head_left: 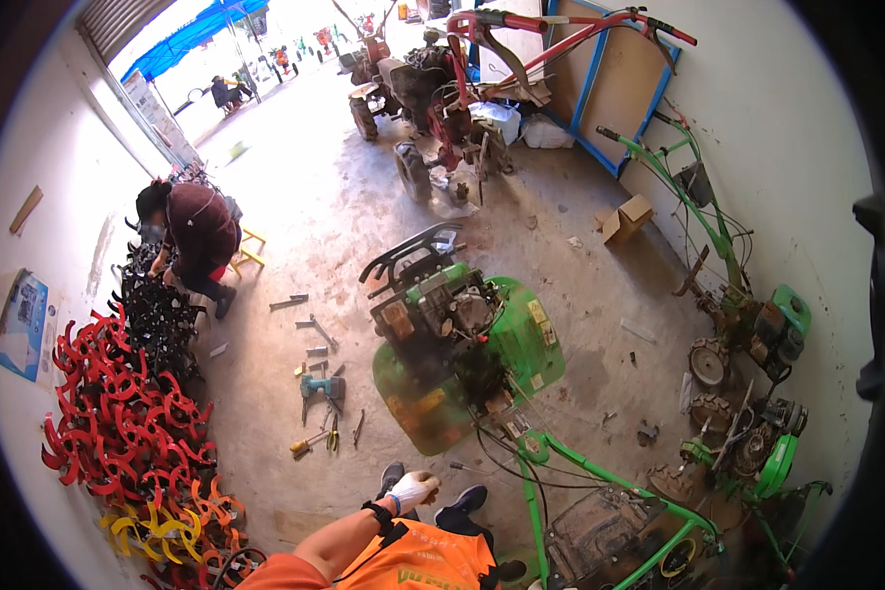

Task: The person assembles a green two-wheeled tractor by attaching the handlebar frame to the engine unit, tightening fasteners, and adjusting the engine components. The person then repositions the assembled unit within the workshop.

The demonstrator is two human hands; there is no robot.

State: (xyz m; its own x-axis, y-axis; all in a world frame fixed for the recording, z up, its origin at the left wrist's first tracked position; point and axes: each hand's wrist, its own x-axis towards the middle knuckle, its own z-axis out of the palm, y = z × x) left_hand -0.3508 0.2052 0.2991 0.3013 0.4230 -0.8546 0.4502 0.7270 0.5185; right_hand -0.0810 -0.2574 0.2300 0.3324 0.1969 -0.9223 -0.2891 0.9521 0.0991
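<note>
My left hand (417,493), in a white work glove with a dark band at the wrist, hangs above my shoes. Its fingers are curled in, and no object shows in it. My right hand is out of view. Just ahead stands a green power tiller (462,334) with an exposed engine, its green handlebar (600,472) running back to my right. On the floor near my left hand lie pliers (333,434), a yellow-handled screwdriver (308,444), a slim hand tool (358,425) and a teal cordless impact wrench (322,388). Farther off are wrenches (317,331) and sockets (317,351).
Red curved tiller blades (133,413) pile along the left wall, with yellow (157,531) and black ones (157,315) beside them. A person (202,231) bends over the black blades by a yellow stool (251,251). More tillers (747,334) line the right wall; a cardboard box (624,218) lies nearby.
</note>
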